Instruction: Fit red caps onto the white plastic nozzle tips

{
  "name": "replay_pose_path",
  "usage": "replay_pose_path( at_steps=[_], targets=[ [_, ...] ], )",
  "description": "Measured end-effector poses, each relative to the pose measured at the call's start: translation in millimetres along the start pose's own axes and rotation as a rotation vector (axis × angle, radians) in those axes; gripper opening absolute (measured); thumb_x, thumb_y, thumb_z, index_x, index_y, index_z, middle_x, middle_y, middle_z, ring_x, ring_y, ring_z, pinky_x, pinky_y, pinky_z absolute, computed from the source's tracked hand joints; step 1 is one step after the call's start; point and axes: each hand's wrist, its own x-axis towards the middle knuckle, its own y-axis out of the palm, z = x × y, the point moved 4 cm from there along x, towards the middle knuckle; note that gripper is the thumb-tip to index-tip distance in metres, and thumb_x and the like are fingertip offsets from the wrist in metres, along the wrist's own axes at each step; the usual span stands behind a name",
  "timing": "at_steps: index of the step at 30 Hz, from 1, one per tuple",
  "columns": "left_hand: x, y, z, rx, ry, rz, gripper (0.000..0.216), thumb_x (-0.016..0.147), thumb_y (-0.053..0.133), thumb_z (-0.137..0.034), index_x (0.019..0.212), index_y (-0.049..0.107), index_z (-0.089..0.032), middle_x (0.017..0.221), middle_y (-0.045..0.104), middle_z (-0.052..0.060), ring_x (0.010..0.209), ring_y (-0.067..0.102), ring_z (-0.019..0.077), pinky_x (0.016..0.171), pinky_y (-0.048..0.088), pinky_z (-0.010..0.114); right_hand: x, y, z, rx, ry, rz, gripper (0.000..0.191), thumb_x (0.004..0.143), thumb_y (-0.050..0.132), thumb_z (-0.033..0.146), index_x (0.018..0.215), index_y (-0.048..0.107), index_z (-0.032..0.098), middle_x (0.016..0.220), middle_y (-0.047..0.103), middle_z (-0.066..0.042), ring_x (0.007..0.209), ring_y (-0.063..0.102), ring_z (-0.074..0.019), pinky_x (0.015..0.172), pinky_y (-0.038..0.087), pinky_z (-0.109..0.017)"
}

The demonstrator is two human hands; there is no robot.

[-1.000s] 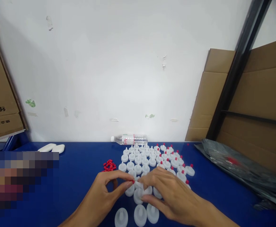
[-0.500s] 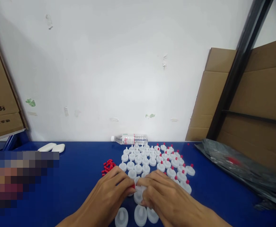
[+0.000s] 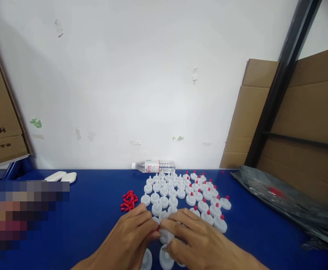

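Near the table's front, my left hand (image 3: 131,234) is closed in a pinch on a small red cap (image 3: 157,230), of which only a sliver shows between the fingertips. Just right of it, my right hand (image 3: 199,236) grips a translucent white nozzle lid (image 3: 166,237). The fingertips of both hands meet at the lid's spout, so whether the cap sits on it is hidden. Uncapped lids (image 3: 164,202) stand in rows beyond my hands, and lids with red tips (image 3: 208,216) stand to the right. Another white lid (image 3: 166,258) lies below my fingers, partly covered.
Loose red caps (image 3: 129,200) lie in a pile left of the lids. A clear plastic bottle (image 3: 154,166) rests on its side against the wall. Two white oval objects (image 3: 68,177) are at the back left. Grey plastic sheeting (image 3: 279,202) covers the right side.
My fingertips have come closer together at the spout, and less of the red cap shows. Both hands have shifted slightly down in view.
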Motion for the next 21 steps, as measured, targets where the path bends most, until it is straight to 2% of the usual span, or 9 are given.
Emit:
replay_pose_path(
  at_steps=[3, 7, 9, 11, 13, 15, 18, 21],
  targets=[
    [0.7, -3.9, 6.1, -0.048, -0.031, 0.058, 0.025, 0.107, 0.036, -0.012, 0.093, 0.055, -0.021, 0.084, 0.061, 0.002, 0.076, 0.05, 0.0192, 0.073, 0.041, 0.036, 1.6, 2.0, -5.7, 0.022, 0.045, 0.069, 0.023, 0.099, 0.05, 0.002, 0.098, 0.064, 0.02, 0.11, 0.074, -0.006, 0.102, 0.067, -0.019, 0.087, 0.054, -0.032],
    [0.5, -20.1, 21.1, 0.015, -0.03, 0.052, 0.027, 0.107, 0.033, -0.014, 0.097, 0.057, -0.02, 0.087, 0.061, 0.004, 0.081, 0.048, 0.0211, 0.077, 0.04, 0.04, -5.0, 0.9, -23.9, 0.082, 0.18, 0.198, 0.041, 0.096, 0.041, -0.002, 0.123, 0.062, 0.021, 0.124, 0.068, -0.01, 0.114, 0.064, -0.0234, 0.093, 0.055, -0.038],
    [-1.1, -27.5, 36.8, 0.106, -0.107, 0.022, 0.024, 0.107, 0.038, -0.017, 0.095, 0.059, -0.02, 0.087, 0.061, 0.005, 0.083, 0.048, 0.0218, 0.075, 0.039, 0.038, -12.0, -1.3, -37.8, 0.082, 0.284, 0.244, 0.043, 0.102, 0.039, 0.004, 0.138, 0.057, 0.021, 0.131, 0.065, -0.012, 0.118, 0.062, -0.0262, 0.096, 0.054, -0.043],
    [-3.6, -30.7, 54.1, 0.169, -0.198, 0.042, 0.023, 0.106, 0.042, -0.019, 0.093, 0.061, -0.02, 0.09, 0.062, 0.005, 0.087, 0.049, 0.0228, 0.076, 0.041, 0.038, -18.5, -3.9, -51.4, 0.061, 0.371, 0.269, 0.039, 0.108, 0.04, 0.016, 0.145, 0.052, 0.02, 0.135, 0.064, -0.014, 0.123, 0.059, -0.0288, 0.101, 0.052, -0.049],
    [-6.5, -30.1, 69.0, 0.188, -0.276, 0.112, 0.023, 0.106, 0.043, -0.021, 0.093, 0.062, -0.02, 0.094, 0.064, 0.006, 0.092, 0.05, 0.024, 0.079, 0.043, 0.038, -23.3, -4.7, -62.1, 0.052, 0.433, 0.308, 0.037, 0.111, 0.04, 0.026, 0.145, 0.054, 0.021, 0.134, 0.065, -0.013, 0.126, 0.057, -0.0301, 0.106, 0.048, -0.053],
    [-9.2, -28.9, 78.8, 0.183, -0.331, 0.182, 0.023, 0.105, 0.044, -0.022, 0.091, 0.062, -0.02, 0.095, 0.064, 0.006, 0.095, 0.051, 0.0245, 0.081, 0.045, 0.038, -26.2, -3.6, -68.3, 0.069, 0.471, 0.361, 0.036, 0.112, 0.039, 0.028, 0.14, 0.06, 0.022, 0.128, 0.069, -0.01, 0.122, 0.059, -0.0293, 0.107, 0.046, -0.054],
    [-11.2, -29.4, 84.4, 0.174, -0.36, 0.232, 0.022, 0.104, 0.046, -0.023, 0.088, 0.061, -0.021, 0.096, 0.064, 0.005, 0.094, 0.051, 0.0237, 0.08, 0.046, 0.037, -27.7, -0.9, -70.7, 0.126, 0.516, 0.422, 0.036, 0.113, 0.037, 0.028, 0.134, 0.065, 0.023, 0.118, 0.073, -0.007, 0.111, 0.062, -0.0266, 0.104, 0.045, -0.052],
    [-12.3, -29.6, 85.4, 0.168, -0.362, 0.276, 0.017, 0.104, 0.049, -0.024, 0.092, 0.062, -0.022, 0.102, 0.064, 0.004, 0.097, 0.052, 0.0232, 0.081, 0.045, 0.036, -28.1, 0.8, -69.6, 0.146, 0.545, 0.453, 0.036, 0.113, 0.036, 0.029, 0.131, 0.067, 0.023, 0.119, 0.071, -0.007, 0.112, 0.061, -0.0272, 0.103, 0.043, -0.051]
  ],
)
